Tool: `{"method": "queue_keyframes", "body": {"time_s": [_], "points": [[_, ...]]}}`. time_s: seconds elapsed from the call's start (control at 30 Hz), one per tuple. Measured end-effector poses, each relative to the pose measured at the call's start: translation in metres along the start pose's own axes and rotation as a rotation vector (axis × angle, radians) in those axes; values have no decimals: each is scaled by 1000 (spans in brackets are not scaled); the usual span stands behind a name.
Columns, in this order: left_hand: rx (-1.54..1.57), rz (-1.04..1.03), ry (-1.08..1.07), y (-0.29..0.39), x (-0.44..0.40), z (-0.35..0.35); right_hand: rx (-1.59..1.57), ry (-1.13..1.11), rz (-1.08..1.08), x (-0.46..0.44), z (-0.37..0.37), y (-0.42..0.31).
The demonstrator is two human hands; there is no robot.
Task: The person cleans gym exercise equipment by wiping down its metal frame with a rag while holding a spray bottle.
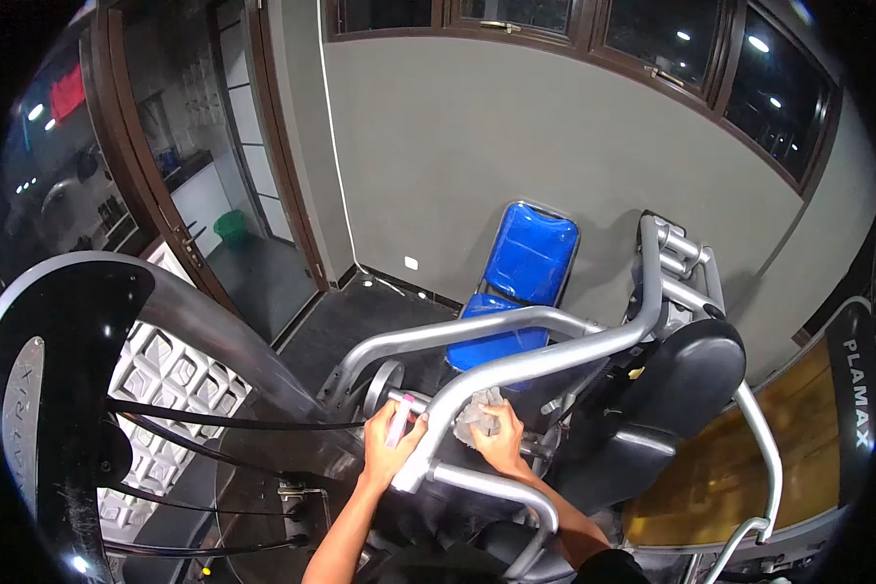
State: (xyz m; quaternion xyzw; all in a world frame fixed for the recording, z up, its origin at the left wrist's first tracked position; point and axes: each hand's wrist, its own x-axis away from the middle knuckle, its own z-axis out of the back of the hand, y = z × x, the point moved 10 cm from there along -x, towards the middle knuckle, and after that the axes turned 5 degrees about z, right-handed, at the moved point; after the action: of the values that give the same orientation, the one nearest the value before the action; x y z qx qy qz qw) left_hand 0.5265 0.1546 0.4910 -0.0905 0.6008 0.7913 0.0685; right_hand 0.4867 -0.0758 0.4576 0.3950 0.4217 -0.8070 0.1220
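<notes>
My left hand (pixel 382 456) is closed around a slim white bottle with a pink top (pixel 399 420), at the left side of a silver machine bar (pixel 545 358). On the other side of that bar, my right hand (pixel 501 446) grips a crumpled grey cloth (pixel 476 413), its fingers bent over the near side. The bar's lower end runs down between my two hands. Just beyond my left hand is a round grey machine part (pixel 384 382).
A black padded seat back (pixel 686 384) belongs to the machine on the right. Behind it, a blue folding chair (pixel 530 255) stands by the grey wall. Black cables (pixel 234 420) stretch from a tall Matrix-labelled column (pixel 54 389) at left. A glass door (pixel 200 146) is farther back.
</notes>
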Motion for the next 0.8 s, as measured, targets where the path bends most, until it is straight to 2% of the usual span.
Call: {"method": "queue_keyframes", "body": {"time_s": [0.03, 0.13, 0.17, 0.23, 0.27, 0.37, 0.4, 0.5, 0.53, 0.67, 0.7, 0.77, 0.8], "points": [[-5, -3, 2, -2, 0, 0, -5, 3, 1, 0, 0, -5], [-9, -31, 7, -3, 0, 0, 54, -285, 206, 5, -23, -36], [-28, -13, -3, -3, 0, 0, 52, -283, 210, 1, -19, -37], [-49, 7, -12, -4, 1, 0, 213, -453, 342, -2, -26, -43], [-45, 10, -5, -5, 1, 0, 287, -428, 348, -8, -22, -40], [-47, 17, 14, -3, 2, 2, 432, -264, 125, -46, 6, -29], [-47, 22, 21, -2, 3, 3, 431, -307, 21, -55, 7, -25], [-57, -2, 25, -3, 3, 2, 263, -453, 50, -73, -9, -51], [-55, 1, 29, -4, 4, 1, 220, -542, 149, -68, -23, -55], [-40, -15, 43, 1, 5, 5, 265, -714, 276, -82, -40, -74], [-26, 12, 32, 1, 6, 4, 264, -715, 278, -91, -40, -72], [-28, -3, 41, 4, 5, 5, 485, -708, 137, -109, -38, -48], [-35, -6, 40, 3, 5, 5, 463, -736, 49, -118, -37, -39]]}}
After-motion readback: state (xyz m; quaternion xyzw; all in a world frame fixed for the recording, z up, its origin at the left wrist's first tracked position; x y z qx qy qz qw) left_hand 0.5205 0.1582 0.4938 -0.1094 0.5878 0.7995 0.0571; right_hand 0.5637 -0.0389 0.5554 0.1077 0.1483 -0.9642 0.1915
